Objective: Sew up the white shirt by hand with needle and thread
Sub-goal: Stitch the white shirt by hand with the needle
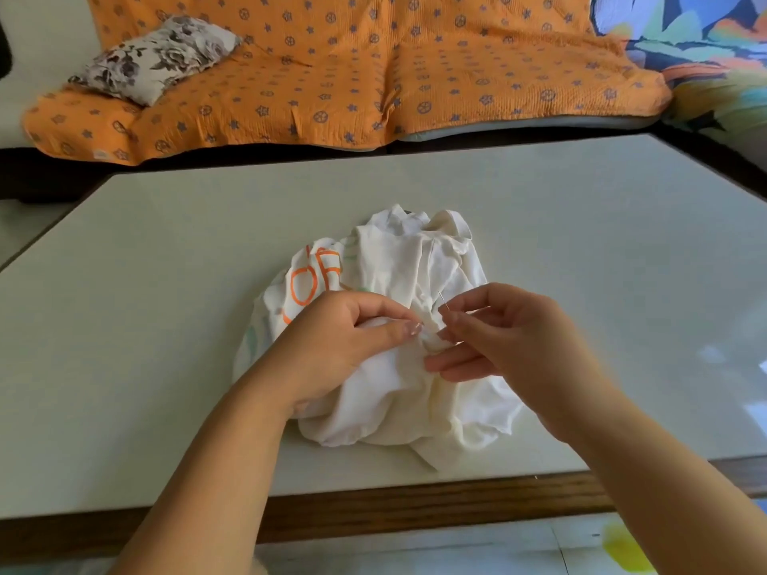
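Head view: left hand (344, 338) pinches crumpled white cotton shirt (398, 259) steady for the thin metal needle (442, 300) right hand (510, 338) pinches alongside

Two bare arms reach in from the lower edge, the left forearm (216, 450) and right forearm (647, 471) angling toward each other. The left hand (340, 342) lies palm down, thumb and forefinger pinching a fold of the white shirt (394, 259). The right hand (514, 338), just beside it with its palm turned toward the left one, pinches a needle (442, 300) between thumb and forefinger, its other fingers loosely curled below. The fingertips of both hands nearly meet.
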Demonstrator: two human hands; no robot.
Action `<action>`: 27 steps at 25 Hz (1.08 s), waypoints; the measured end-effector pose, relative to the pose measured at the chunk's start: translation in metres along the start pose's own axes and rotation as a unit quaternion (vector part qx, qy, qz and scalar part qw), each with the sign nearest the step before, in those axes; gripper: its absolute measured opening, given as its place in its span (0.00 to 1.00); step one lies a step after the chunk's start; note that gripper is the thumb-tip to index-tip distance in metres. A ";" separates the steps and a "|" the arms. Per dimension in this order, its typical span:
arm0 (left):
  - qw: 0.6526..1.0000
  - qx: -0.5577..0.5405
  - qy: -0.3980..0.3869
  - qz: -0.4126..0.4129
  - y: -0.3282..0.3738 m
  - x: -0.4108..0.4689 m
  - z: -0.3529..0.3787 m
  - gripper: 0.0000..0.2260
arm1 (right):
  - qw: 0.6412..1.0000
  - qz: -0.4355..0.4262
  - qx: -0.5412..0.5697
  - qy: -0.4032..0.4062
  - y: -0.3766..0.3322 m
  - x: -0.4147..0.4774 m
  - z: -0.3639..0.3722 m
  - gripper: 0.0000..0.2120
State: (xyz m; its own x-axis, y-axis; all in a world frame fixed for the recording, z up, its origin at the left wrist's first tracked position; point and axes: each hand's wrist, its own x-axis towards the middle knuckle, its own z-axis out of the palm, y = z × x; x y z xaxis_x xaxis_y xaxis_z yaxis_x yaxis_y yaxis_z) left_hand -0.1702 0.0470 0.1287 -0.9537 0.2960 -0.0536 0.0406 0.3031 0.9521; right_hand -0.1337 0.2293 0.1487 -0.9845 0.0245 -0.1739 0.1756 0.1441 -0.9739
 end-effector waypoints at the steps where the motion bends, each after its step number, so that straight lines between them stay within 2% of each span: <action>1: 1.000 -0.002 -0.004 -0.003 -0.001 0.001 -0.002 0.07 | 1.000 -0.002 -0.005 -0.002 0.000 0.001 -0.001 0.02; 5: 1.000 -0.019 -0.009 -0.009 -0.004 0.002 -0.008 0.09 | 0.998 -0.007 -0.050 -0.023 0.000 0.002 -0.001 0.09; 11: 1.000 -0.029 0.008 -0.007 -0.006 0.001 -0.007 0.08 | 0.993 0.007 -0.106 -0.053 0.001 0.005 0.003 0.09; 27: 0.997 -0.069 -0.014 -0.012 -0.003 -0.003 -0.002 0.07 | 0.993 0.005 -0.077 -0.088 0.002 0.000 -0.004 0.08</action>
State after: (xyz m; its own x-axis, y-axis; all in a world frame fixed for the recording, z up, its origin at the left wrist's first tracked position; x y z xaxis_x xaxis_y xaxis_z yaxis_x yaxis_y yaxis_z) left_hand -0.1680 0.0430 0.1265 -0.9451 0.3163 -0.0825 -0.0248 0.1823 0.9829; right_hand -0.1334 0.2339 0.1473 -0.9650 -0.1443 -0.2189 0.1691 0.2954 -0.9403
